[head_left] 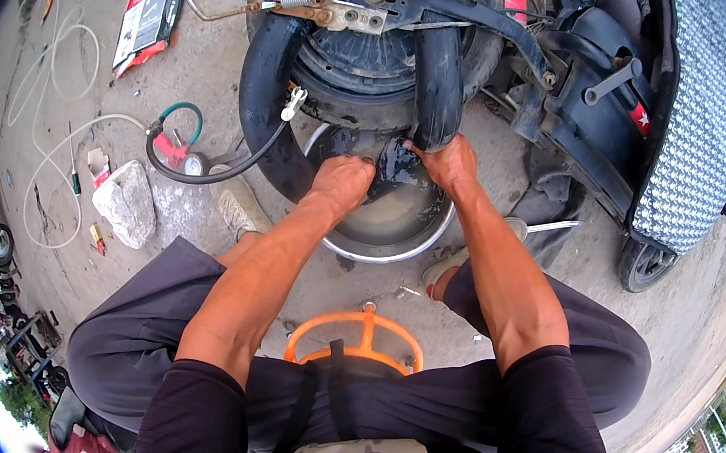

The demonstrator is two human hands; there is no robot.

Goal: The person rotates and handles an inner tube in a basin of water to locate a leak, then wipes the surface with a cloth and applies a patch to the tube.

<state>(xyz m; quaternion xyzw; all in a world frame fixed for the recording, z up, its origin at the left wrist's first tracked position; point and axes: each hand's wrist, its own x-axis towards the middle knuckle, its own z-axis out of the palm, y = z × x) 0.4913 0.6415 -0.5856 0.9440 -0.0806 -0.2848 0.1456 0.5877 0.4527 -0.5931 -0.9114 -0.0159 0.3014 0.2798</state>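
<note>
An inflated black inner tube (266,95) loops around parts of a scooter wheel (361,66), its lower stretch dipping into a metal basin (378,254) of murky water. My left hand (343,183) is closed on the tube over the basin's left part. At the basin's far right side, my right hand (447,162) grips the tube with fingers wrapped round it. Wet, shiny rubber shows between the hands. Onto the tube's left side connects a dark air hose (248,161) by a pale clip-on chuck (294,105). Fingertips of both hands are partly hidden.
A tipped scooter with a silver patterned seat (706,125) lies to the right. Left on the ground are a pressure gauge (194,165), a pale stone (126,203), a screwdriver (75,182) and a red-and-white package (144,19). An orange-framed stool (356,351) stands between my legs.
</note>
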